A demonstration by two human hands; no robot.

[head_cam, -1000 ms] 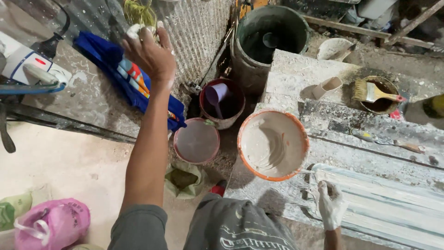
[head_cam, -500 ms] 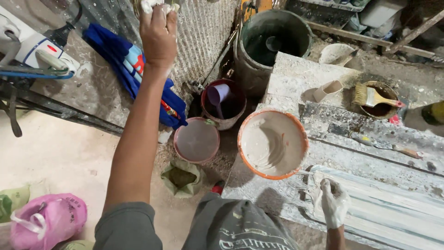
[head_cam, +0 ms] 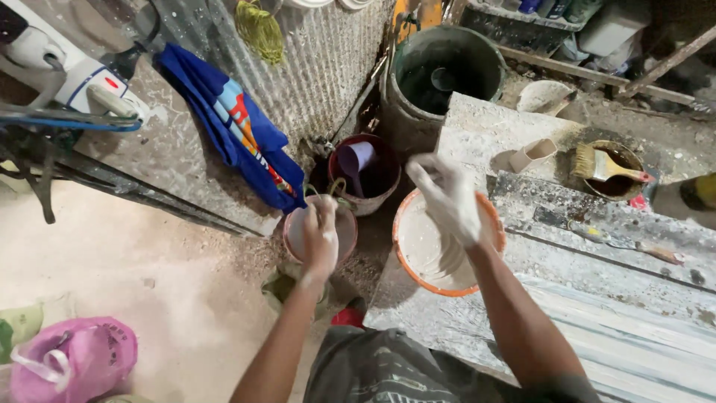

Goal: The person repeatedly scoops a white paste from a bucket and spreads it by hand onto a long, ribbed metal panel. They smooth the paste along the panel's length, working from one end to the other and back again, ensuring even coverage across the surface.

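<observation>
Brush (head_cam: 603, 166) in tin | purple scoop (head_cam: 356, 160) in red bucket (head_cam: 384, 186)

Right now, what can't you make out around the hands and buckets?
Head view only:
- Small pinkish bucket: contents hidden by the left hand.
- Left hand's grip: fingers blurred, unclear.
- Orange-rimmed white basin: far side covered by the plaster-coated right hand.
- Large green drum: dark inside, contents unclear.
</observation>
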